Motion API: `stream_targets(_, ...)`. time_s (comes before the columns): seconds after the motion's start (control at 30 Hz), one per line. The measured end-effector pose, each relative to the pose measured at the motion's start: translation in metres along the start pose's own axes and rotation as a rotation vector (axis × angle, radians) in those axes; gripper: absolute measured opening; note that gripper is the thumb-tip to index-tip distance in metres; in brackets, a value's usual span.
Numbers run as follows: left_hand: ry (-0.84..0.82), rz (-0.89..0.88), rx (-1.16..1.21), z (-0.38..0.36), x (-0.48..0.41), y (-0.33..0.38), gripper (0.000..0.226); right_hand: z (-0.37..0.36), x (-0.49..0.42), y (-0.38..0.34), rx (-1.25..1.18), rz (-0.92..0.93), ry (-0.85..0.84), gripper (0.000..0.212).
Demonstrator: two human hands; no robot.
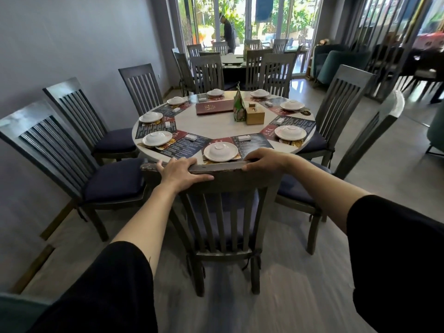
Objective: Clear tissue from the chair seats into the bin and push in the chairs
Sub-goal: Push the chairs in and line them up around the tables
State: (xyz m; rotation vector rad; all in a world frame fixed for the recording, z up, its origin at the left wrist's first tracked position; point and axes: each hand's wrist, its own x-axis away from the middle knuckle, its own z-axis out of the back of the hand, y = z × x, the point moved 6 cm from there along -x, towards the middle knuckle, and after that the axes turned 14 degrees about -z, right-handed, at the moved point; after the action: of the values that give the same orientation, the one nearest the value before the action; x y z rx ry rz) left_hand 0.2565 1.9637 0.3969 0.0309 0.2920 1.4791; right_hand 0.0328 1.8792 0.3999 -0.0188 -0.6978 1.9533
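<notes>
We hold the chair (pixel 223 168) by its top rail | left hand (pixel 179 173): fingers curled over it | right hand (pixel 263 159): fingers curled over it | bench (pixel 216 124) just ahead

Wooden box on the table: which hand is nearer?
Right. The right hand grips the chair's top rail directly below the wooden box in view; the left hand grips the same rail farther to the left.

Dining room, daylit from the far end.
Plain grey wall (pixel 72 44) on the left; pale grey floor (pixel 312 272); round white table (pixel 216 126) at centre, second table (pixel 233 59) behind it; teal armchairs (pixel 336 62) at right; full-height windows (pixel 295 20) admit bright daylight, greenery outside.
</notes>
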Motion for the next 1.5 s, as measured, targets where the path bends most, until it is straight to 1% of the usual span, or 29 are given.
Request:
stream_targets(0.1, 0.008, 0.025, 0.004, 0.000, -0.003, -0.006, 0.071, -0.002, -0.004, -0.004, -0.043, 0.008, -0.006, 0.047)
stream_targets(0.2, 0.013, 0.019, -0.020, 0.001, -0.004, -0.010, 0.072, -0.004, -0.003, -0.009, -0.033, 0.000, 0.036, 0.049)
stream_targets(0.27, -0.022, 0.017, -0.051, -0.002, -0.005, -0.012, 0.074, -0.007, -0.002, -0.013, 0.071, -0.006, 0.087, 0.040)
stream_targets(0.33, -0.078, 0.032, -0.101, -0.005, -0.005, -0.010, 0.075, -0.013, -0.001, -0.018, 0.267, 0.002, 0.182, 0.033)
stream_targets(0.4, -0.097, 0.049, -0.123, -0.008, -0.005, -0.007, 0.073, -0.018, -0.003, -0.021, 0.419, 0.002, 0.294, 0.039)
stream_targets(0.43, -0.091, 0.053, -0.126, -0.009, -0.005, -0.004, 0.071, -0.020, -0.003, -0.022, 0.453, -0.006, 0.331, 0.044)
stream_targets(0.57, -0.035, 0.026, -0.104, -0.013, -0.001, 0.005, 0.064, -0.023, 0.000, -0.022, 0.472, -0.026, 0.389, 0.048)
stream_targets(0.73, 0.031, -0.009, -0.136, -0.016, 0.001, 0.009, 0.055, -0.028, 0.006, -0.021, 0.518, 0.006, 0.500, 0.053)
stream_targets(0.9, 0.053, 0.017, -0.166, -0.015, 0.001, 0.012, 0.057, -0.024, 0.007, -0.025, 0.512, 0.010, 0.466, 0.053)
stream_targets(1.1, 0.009, 0.063, -0.125, -0.016, 0.005, 0.015, 0.059, -0.023, 0.013, -0.028, 0.494, -0.034, 0.421, 0.053)
stream_targets(1.27, -0.001, 0.038, -0.062, -0.018, 0.001, 0.009, 0.059, -0.030, 0.013, -0.023, 0.495, -0.027, 0.553, 0.056)
stream_targets(1.43, -0.058, 0.054, -0.049, -0.014, -0.004, -0.013, 0.057, -0.034, 0.004, -0.040, 0.466, -0.024, 0.526, 0.051)
stream_targets(1.5, -0.051, 0.053, -0.071, -0.012, -0.005, -0.016, 0.056, -0.034, 0.003, -0.045, 0.459, -0.028, 0.509, 0.050)
